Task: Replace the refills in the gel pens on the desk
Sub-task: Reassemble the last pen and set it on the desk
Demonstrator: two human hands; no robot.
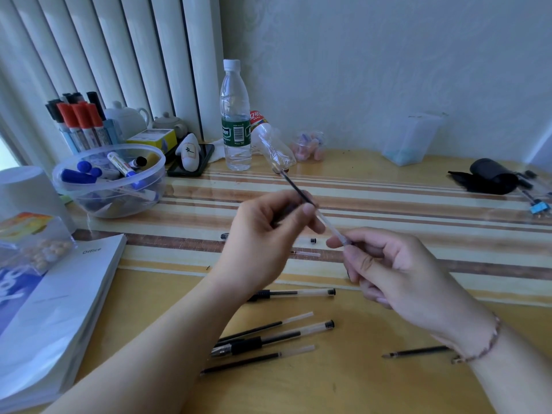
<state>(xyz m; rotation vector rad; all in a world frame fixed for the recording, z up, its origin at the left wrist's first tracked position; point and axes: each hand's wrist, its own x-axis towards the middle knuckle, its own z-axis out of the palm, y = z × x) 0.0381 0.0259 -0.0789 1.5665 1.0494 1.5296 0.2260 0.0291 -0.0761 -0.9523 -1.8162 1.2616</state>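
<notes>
A thin refill [298, 191], dark at its far end and clear at its near end, slants above the desk. My left hand [265, 237] pinches its middle between thumb and forefinger, and a dark piece shows inside the curled fingers. My right hand [400, 273] pinches the refill's clear near end. Below the hands lie an assembled gel pen [294, 292], a second gel pen [274, 339], and loose refills [265, 325] [257, 360]. Another refill [418, 351] lies by my right wrist. A small black cap [313, 241] and a clear tube [304, 253] rest on the striped mat.
A clear bowl of markers [74, 192], a holder of red and black markers [80, 121] and a white cup [27, 195] stand at left. A book [59, 309] lies at the front left. A water bottle [236, 121] stands behind, with a black pouch [490, 177] far right.
</notes>
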